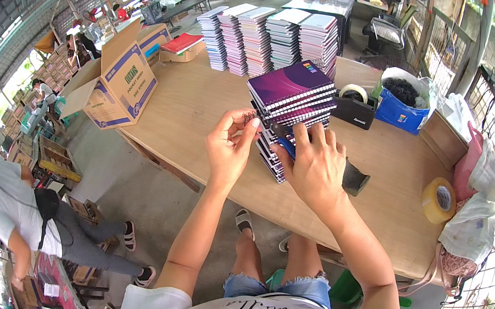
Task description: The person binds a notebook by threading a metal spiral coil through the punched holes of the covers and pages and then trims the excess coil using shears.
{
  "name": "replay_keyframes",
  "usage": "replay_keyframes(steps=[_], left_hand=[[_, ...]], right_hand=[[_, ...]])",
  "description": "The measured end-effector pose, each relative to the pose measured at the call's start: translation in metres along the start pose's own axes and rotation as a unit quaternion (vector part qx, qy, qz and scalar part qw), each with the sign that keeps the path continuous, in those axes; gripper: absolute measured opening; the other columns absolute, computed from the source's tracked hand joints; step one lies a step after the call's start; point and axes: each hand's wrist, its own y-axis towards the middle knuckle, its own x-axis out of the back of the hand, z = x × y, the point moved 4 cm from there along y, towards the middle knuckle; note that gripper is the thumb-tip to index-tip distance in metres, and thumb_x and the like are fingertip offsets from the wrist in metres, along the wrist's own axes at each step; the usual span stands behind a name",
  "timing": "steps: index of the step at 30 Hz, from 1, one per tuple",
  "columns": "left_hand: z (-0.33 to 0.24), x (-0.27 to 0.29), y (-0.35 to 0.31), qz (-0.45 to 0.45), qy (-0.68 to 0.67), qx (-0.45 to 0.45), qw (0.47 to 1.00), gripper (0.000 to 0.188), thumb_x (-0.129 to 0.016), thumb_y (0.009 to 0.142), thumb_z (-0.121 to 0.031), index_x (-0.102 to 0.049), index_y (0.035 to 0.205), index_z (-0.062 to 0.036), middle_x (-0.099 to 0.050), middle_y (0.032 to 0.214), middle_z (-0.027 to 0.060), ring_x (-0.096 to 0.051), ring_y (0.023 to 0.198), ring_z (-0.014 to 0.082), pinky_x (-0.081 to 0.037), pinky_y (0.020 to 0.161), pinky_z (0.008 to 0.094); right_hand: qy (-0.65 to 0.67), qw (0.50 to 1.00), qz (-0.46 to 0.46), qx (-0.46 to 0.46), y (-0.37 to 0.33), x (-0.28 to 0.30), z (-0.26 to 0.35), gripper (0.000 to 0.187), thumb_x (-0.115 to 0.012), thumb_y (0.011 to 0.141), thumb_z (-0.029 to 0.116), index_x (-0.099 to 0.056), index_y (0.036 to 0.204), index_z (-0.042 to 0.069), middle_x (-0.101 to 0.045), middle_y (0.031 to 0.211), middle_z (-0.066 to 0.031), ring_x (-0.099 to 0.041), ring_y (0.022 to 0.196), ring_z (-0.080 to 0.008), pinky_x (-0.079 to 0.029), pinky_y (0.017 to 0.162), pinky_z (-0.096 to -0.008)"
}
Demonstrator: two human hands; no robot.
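A stack of purple spiral-bound notebooks (291, 87) stands at the table's middle, its white-edged bindings toward me. More notebooks with dark covers continue lower down, partly behind my hands. At the stack's left side is my left hand (229, 145), thumb and fingers pinched together on a small dark, tangled bit (250, 118) too small to name. My right hand (316, 165) is curled over the near side of the stack. Its thumb and palm close round a blue-handled tool (287, 147), whose working end I cannot make out. A dark block-like object (354, 178) lies right of that hand.
Tall notebook stacks (255, 40) line the table's far side. An open carton (126, 85) sits left; a tape dispenser (355, 106), blue box (402, 107), tape roll (439, 199) and plastic bags (473, 207) are right. Another person (22, 204) bends at the lower left.
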Motion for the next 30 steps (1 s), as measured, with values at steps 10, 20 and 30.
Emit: replay_keyframes(steps=[10, 20, 30], left_hand=[[-0.005, -0.002, 0.001, 0.007, 0.033, 0.0, 0.999, 0.015, -0.064, 0.091, -0.005, -0.06, 0.102, 0.0024, -0.066, 0.092, 0.0071, -0.066, 0.078, 0.0133, -0.057, 0.065, 0.0256], [-0.002, -0.001, 0.0, 0.001, 0.025, 0.002, 1.0, 0.012, -0.064, 0.091, -0.004, -0.061, 0.1, 0.0018, -0.066, 0.089, 0.006, -0.066, 0.078, 0.0124, -0.057, 0.064, 0.0247], [-0.003, -0.001, -0.001, 0.004, 0.034, -0.007, 0.999, 0.011, -0.064, 0.09, -0.003, -0.06, 0.099, 0.0024, -0.066, 0.089, 0.0067, -0.066, 0.078, 0.0128, -0.057, 0.064, 0.0248]], right_hand=[[0.033, 0.999, 0.043, -0.004, 0.008, -0.002, -0.001, 0.04, -0.068, 0.081, 0.041, -0.059, 0.099, 0.005, -0.06, 0.091, -0.0153, -0.063, 0.083, -0.0325, -0.049, 0.065, -0.0455], [-0.021, 0.999, -0.034, 0.01, 0.004, 0.012, -0.006, 0.043, -0.065, 0.083, 0.044, -0.058, 0.099, 0.005, -0.058, 0.093, -0.0149, -0.061, 0.081, -0.0322, -0.048, 0.064, -0.047], [0.033, 0.998, 0.054, -0.028, 0.012, 0.002, -0.005, 0.042, -0.065, 0.084, 0.044, -0.058, 0.099, 0.005, -0.062, 0.09, -0.0151, -0.064, 0.081, -0.032, -0.049, 0.063, -0.0464]])
